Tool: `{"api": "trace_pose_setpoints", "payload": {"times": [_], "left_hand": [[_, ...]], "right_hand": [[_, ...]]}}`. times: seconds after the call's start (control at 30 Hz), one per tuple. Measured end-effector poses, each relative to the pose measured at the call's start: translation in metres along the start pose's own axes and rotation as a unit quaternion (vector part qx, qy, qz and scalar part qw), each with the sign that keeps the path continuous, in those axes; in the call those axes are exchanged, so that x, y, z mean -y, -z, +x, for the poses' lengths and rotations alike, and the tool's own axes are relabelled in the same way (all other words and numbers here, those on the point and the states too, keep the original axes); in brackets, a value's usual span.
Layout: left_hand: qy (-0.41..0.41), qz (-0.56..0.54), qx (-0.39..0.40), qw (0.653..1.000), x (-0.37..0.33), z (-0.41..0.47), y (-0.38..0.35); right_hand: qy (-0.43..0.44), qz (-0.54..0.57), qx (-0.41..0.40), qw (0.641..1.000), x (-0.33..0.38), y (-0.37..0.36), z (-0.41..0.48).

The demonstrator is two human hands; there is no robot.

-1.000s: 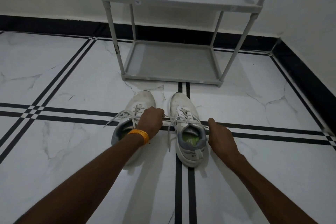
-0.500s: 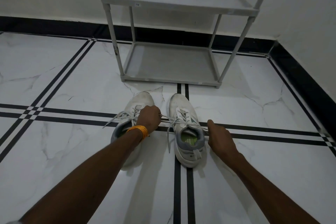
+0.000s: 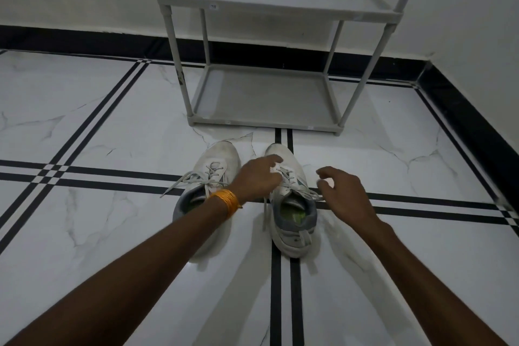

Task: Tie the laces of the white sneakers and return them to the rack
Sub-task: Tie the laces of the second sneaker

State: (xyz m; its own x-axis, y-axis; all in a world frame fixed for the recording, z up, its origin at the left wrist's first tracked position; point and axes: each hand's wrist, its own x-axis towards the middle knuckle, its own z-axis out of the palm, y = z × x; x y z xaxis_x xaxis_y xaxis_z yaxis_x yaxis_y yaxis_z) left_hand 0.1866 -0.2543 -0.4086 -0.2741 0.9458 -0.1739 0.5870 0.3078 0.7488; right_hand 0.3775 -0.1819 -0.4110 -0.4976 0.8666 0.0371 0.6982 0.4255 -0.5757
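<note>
I've let go of the lace ends I was pulling taut, and my left hand [image 3: 257, 177] and right hand [image 3: 344, 191] now hover with fingers spread over the right sneaker [image 3: 292, 199], its knot unfinished

- The left hand [image 3: 257, 177] has left its fisted pull and now reaches across onto the right sneaker's [image 3: 292, 202] laces
- The right hand [image 3: 346, 194] has lifted, fingers spread loose

I count two white sneakers [image 3: 292, 199] on the floor, one grey rack [image 3: 269, 98] with two shelves, and one orange wristband [image 3: 227, 201] on my arm.
</note>
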Motion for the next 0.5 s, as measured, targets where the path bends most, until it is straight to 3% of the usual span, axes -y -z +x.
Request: {"api": "trace_pose_setpoints", "payload": {"times": [0.13, 0.23, 0.37, 0.43, 0.5], "left_hand": [[-0.079, 0.127, 0.007, 0.989, 0.009, -0.005, -0.039], [-0.065, 0.114, -0.084, 0.988, 0.019, -0.008, -0.056], [-0.034, 0.055, -0.152, 0.986, 0.023, -0.009, -0.064], [-0.029, 0.059, -0.149, 0.987, 0.023, -0.007, -0.062], [-0.032, 0.092, -0.135, 0.986, 0.024, -0.006, -0.062]], "right_hand": [[0.05, -0.142, 0.101, 0.983, 0.016, -0.017, -0.004], [0.045, -0.215, 0.081, 0.972, 0.011, -0.026, -0.005], [0.038, -0.173, 0.019, 0.984, 0.007, -0.032, -0.014], [0.027, -0.121, 0.018, 0.992, 0.007, -0.03, -0.015], [0.037, -0.14, 0.037, 0.989, 0.01, -0.029, -0.017]]}}
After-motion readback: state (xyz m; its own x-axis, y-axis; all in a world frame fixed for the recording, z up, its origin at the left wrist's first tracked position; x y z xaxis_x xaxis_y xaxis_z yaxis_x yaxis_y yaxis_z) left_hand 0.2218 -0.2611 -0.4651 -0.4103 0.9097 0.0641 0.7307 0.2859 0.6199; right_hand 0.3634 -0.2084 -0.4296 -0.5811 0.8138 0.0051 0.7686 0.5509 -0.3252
